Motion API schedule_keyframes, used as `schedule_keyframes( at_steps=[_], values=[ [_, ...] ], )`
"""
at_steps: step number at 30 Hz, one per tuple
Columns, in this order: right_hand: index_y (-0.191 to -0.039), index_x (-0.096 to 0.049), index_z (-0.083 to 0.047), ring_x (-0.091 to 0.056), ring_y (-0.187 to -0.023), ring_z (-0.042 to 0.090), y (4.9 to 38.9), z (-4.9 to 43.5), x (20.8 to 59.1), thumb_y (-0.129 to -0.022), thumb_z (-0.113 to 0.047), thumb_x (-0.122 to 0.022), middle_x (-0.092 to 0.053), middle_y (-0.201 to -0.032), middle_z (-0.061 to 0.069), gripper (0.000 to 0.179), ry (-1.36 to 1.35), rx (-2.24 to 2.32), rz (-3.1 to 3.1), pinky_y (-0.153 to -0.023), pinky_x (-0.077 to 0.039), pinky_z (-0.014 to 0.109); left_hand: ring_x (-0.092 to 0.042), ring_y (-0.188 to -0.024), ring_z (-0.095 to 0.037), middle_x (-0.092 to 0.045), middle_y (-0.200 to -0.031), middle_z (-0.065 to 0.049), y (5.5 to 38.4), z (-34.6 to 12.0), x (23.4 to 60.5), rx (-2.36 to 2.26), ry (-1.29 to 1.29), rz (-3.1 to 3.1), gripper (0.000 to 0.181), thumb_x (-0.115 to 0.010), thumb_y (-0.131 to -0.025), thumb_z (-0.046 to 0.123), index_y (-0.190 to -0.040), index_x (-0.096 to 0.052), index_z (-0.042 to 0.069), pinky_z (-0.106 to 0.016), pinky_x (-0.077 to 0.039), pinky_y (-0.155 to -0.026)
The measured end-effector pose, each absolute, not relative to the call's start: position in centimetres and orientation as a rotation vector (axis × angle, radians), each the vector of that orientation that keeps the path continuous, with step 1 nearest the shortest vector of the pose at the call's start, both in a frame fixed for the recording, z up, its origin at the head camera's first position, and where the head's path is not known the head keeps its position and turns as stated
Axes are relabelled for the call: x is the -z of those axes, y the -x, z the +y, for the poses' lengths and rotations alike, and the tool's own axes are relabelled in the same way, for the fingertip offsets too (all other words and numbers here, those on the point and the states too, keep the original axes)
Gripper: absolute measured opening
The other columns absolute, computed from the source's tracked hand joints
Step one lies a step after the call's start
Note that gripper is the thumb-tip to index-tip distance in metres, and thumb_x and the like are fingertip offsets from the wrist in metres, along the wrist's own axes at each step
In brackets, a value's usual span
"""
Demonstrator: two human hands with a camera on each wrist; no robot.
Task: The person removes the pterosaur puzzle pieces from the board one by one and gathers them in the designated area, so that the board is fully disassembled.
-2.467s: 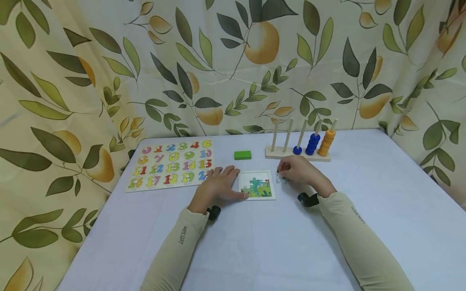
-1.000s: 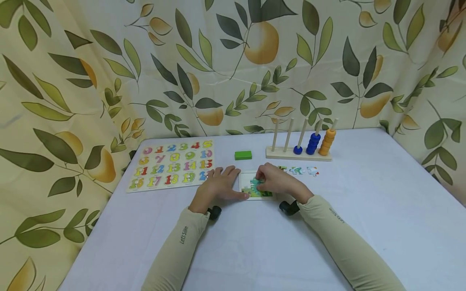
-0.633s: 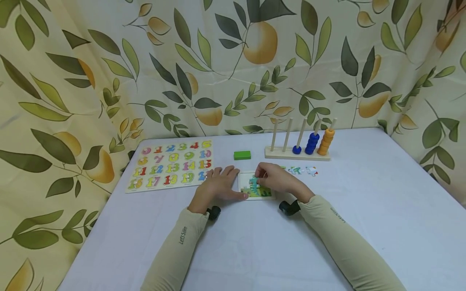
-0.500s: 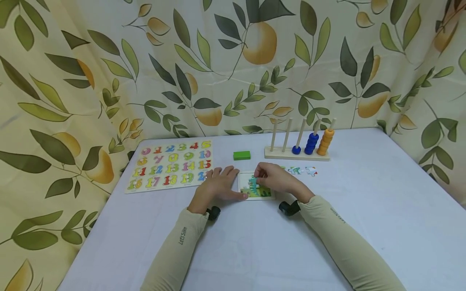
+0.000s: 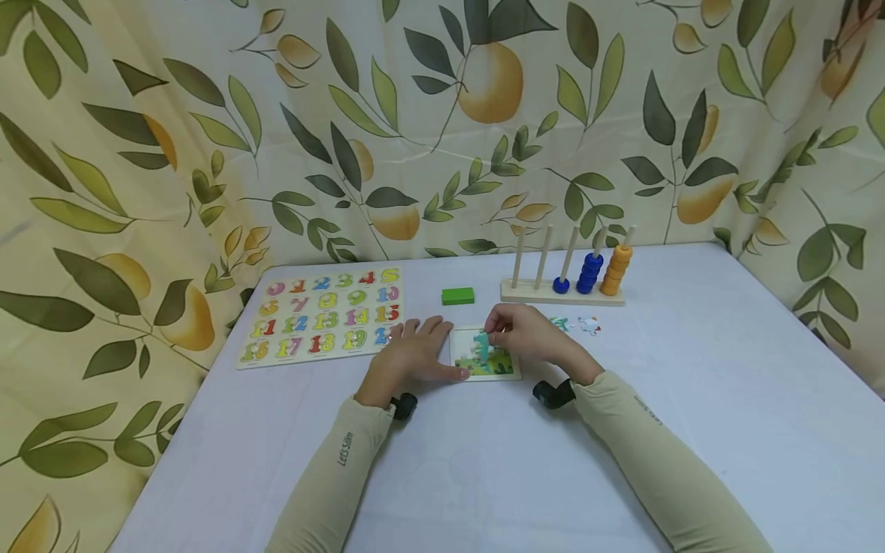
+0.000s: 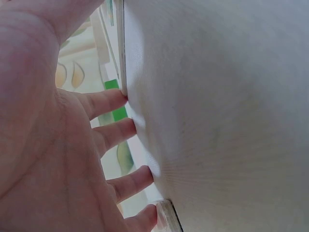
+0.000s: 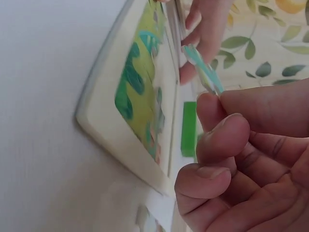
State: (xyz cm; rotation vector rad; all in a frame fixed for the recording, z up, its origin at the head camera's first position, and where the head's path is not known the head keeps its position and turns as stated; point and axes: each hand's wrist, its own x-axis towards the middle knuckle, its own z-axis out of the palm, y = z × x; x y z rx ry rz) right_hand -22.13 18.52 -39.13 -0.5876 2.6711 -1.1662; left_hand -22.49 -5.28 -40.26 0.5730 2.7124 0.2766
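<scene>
My left hand [image 5: 413, 359] lies with its fingers spread on the white table, its thumb on the lower left corner of a small jigsaw frame [image 5: 494, 378]. In the left wrist view, the index fingertip touches the frame's edge and the little fingertip meets another board's corner. Thumb and index finger of my right hand [image 5: 532, 336] pinch a thin teal jigsaw piece [image 7: 205, 70], lifted off the frame. Inside the frame, green and teal pieces [image 7: 137, 79] fill the lower part, while its upper part shows bare white.
Several loose jigsaw pieces [image 5: 589, 326] lie right of the frame, partly behind the right hand. A green block [image 5: 458, 296] sits behind the frame. Left stands a number board [image 5: 314, 326]; back right, a wooden peg stand [image 5: 515, 292] carries blue and orange beads.
The right hand moved left from the loose pieces to the jigsaw frame, then has risen slightly with the teal jigsaw piece pinched. The left hand stays put.
</scene>
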Motion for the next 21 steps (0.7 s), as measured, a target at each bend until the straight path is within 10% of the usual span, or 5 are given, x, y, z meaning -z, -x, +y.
schedule_keyframes(
  at_steps=[21],
  values=[
    [-0.110, -0.069, 0.002, -0.065, -0.093, 0.031, 20.9, 25.1, 36.3, -0.100, -0.003, -0.073, -0.071, -0.102, 0.012, 0.012, 0.448, 1.315, 2.704, -0.075, -0.058, 0.032, -0.018, -0.159, -0.043, -0.023, -0.176, -0.005, 22.9, -5.3, 40.8, -0.294, -0.574, 2.694, 0.104, -0.072, -0.090, 0.071, -0.171, -0.030, 0.021, -0.064, -0.010, -0.127]
  ],
)
